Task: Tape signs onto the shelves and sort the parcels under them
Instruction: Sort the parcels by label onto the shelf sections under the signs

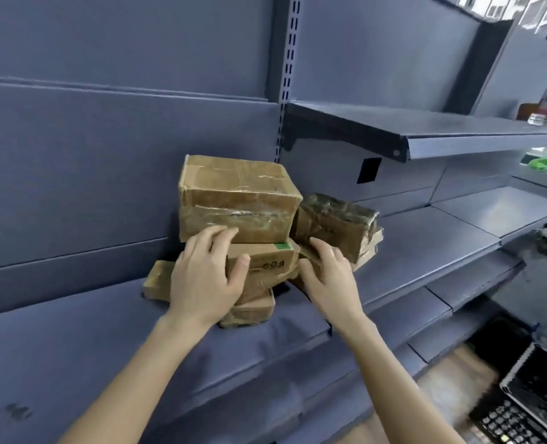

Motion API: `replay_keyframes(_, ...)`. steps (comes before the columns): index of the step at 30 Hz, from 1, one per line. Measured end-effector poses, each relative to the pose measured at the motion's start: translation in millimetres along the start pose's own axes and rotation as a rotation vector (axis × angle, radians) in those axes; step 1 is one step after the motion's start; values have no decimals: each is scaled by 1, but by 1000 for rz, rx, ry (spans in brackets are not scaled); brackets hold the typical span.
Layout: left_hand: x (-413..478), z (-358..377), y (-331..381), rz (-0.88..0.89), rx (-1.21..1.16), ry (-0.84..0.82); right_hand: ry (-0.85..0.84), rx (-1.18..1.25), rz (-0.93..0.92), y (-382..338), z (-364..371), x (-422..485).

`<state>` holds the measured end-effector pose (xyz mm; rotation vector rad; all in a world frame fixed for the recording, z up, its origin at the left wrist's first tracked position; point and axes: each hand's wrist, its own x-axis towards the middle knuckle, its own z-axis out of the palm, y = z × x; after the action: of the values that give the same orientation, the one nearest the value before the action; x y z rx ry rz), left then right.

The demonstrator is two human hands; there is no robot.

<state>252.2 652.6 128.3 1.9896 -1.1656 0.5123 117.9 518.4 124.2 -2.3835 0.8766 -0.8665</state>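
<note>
Left hand (201, 277) spread wide over the front of the parcel stack, fingers (216, 233) reaching up to the lower edge of the top box (233, 200), thumb (241, 267) pressed on the face of the middle box (265, 261); resting against cardboard, not closed round anything. Right hand (326, 277) loosely open too, fingers curved, touching the stack's right side where the middle box meets the dark parcel (333, 222); whether gripping or only touching, cannot tell. All brown cardboard, wrapped in glossy clear tape, creased and scuffed; a green label at the middle box's upper right corner, printed marks below it too blurred to read. Top box biggest, sitting square on the pile. Dark parcel tilted, leaning against the top box's right side, with greenish film on top. Flat parcel (155, 280) poking out left, partly hidden behind the left hand. Bottom box (251, 310) under the middle one, near the shelf's front edge. Whole pile on the blue-grey shelf (73, 347), against the back panel (73, 155), just left of the slotted upright (288, 75). To the right, a higher shelf (458, 133) on a bracket, more tiers stepping down below. Far right, small blurred items, something green, and a black keyboard (515, 421) at the lower corner.
</note>
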Motion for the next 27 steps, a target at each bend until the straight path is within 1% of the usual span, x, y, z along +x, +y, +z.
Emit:
replay_keyframes(5,18,-25,-16,-194,-95,238,46,359,50,-14,0,45)
replay_keyframes(9,27,-22,-22,-382,-140,275,11,580,137,-19,6,62)
replay_keyframes(11,33,-17,-22,-459,-153,239,-19,665,180,-20,9,69)
replay_keyframes(13,38,-12,-22,-556,-235,115,-37,708,200,-19,12,74)
replay_keyframes(15,42,-9,-19,-655,-425,-27,-54,732,206,-17,14,78)
replay_keyframes(16,42,-8,-17,-683,-526,-57,-64,742,210,-16,14,78)
replay_keyframes(17,43,-6,-16,-689,-608,-53,-70,744,216,-16,15,79)
replay_keyframes(19,42,-5,-13,-679,-694,10,-70,751,215,-18,15,79)
replay_keyframes(24,31,-9,-7,-678,-758,173,-71,863,164,-25,15,72)
replay_keyframes(27,23,-16,-7,-666,-771,245,-106,973,184,-32,16,69)
